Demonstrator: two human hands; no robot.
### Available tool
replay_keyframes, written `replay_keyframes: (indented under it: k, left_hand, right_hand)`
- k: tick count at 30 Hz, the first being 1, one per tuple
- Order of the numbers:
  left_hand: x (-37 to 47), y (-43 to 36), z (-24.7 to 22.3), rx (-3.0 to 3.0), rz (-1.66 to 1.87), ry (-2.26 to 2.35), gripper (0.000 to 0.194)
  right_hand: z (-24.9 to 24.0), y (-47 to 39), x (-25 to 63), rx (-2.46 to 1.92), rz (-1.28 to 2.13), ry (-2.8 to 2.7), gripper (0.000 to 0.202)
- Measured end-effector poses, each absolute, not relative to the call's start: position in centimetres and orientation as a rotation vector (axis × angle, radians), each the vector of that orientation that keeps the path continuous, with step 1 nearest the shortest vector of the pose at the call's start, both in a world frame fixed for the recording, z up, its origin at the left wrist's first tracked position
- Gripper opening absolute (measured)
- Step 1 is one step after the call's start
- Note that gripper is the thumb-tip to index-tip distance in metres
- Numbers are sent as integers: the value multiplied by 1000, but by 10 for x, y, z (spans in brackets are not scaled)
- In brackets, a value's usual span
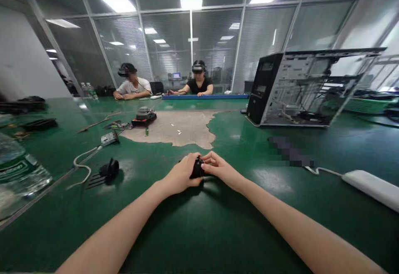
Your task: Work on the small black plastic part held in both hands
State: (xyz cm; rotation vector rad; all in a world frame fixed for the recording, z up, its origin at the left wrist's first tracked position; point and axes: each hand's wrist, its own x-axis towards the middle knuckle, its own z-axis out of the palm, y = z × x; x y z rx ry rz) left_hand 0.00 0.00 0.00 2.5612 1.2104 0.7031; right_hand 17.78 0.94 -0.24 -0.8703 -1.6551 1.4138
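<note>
Near the middle of the green table, my left hand (181,173) is closed around a small black part (197,169), thumb below and fingers over the top. The part is largely hidden by my fingers, so its exact kind does not show. From the other side, my right hand (220,169) pinches the right edge of the same part with thumb and fingertips. To the left on the table lies a black round piece with flat prongs (109,171). Behind it sits a small metal box (109,138) with a pale cable.
An open computer case (299,89) stands at the right back. A white power strip (374,187) lies at the right, a water bottle (20,170) at the left. Beyond a torn brown sheet (187,126) bearing a dark device (144,116), two people sit across the table.
</note>
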Motion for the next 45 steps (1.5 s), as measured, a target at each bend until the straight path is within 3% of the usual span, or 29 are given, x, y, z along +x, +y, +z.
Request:
replay_keyframes:
  k: [11, 16, 27, 32, 43, 45]
  left_hand:
    - [2, 0, 2, 2554, 727, 1191, 59]
    - [3, -1, 4, 2559, 714, 1192, 60]
    - [3, 0, 3, 2547, 722, 1196, 58]
    - [3, 0, 2, 2547, 729, 1192, 60]
    - [3, -1, 3, 2555, 716, 1193, 59]
    - [3, -1, 3, 2547, 728, 1191, 59]
  right_hand:
    - [-1, 9, 182, -811, 1483, -1679, 33]
    - [1, 8, 180, -833, 1441, -1639, 23]
    - [0, 8, 183, -805, 1487, -1704, 36]
    - [0, 8, 180, -822, 1434, -1658, 23]
    - [-2, 9, 182, -809, 1484, -1697, 36]
    - [0, 8, 182, -811, 1468, -1688, 32]
